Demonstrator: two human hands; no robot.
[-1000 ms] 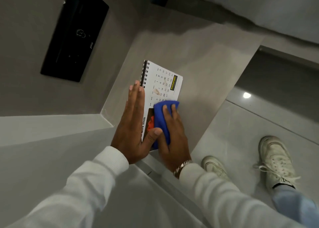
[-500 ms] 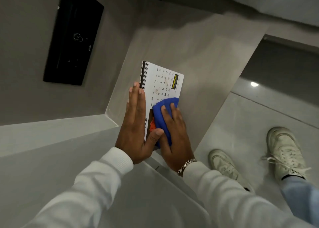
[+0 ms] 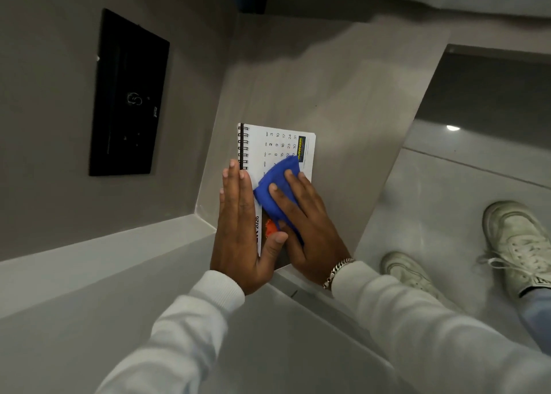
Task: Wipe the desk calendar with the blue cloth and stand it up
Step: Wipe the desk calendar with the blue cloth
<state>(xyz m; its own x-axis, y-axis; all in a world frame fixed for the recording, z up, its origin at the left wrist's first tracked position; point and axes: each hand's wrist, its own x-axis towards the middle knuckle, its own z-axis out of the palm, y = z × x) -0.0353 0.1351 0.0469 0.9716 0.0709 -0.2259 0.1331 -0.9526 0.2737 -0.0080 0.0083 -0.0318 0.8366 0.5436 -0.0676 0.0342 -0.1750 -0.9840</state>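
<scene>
Wiping the calendar page while the other hand pins it flat

Pressing the blue cloth [image 3: 278,190] onto the page, the right hand [image 3: 301,220] lies spread over it, fingers flat on top instead of curled round, so the cloth is held down by the palm and fingertips, not pinched. Beneath that press lies the desk calendar [image 3: 280,152], flat on the grey ledge [image 3: 343,95] with its black spiral binding on the far-left edge, away from the wiping hand. Alongside the cloth, the left hand [image 3: 238,223] rests open with straight fingers on the calendar's binding side, its thumb reaching across to touch the page near the cloth; this most likely keeps the light calendar from sliding under the rubbing. Beyond the fingertips, the date grid is uncovered. By this reading the wipe is under way, and standing the calendar up is not yet done.
</scene>
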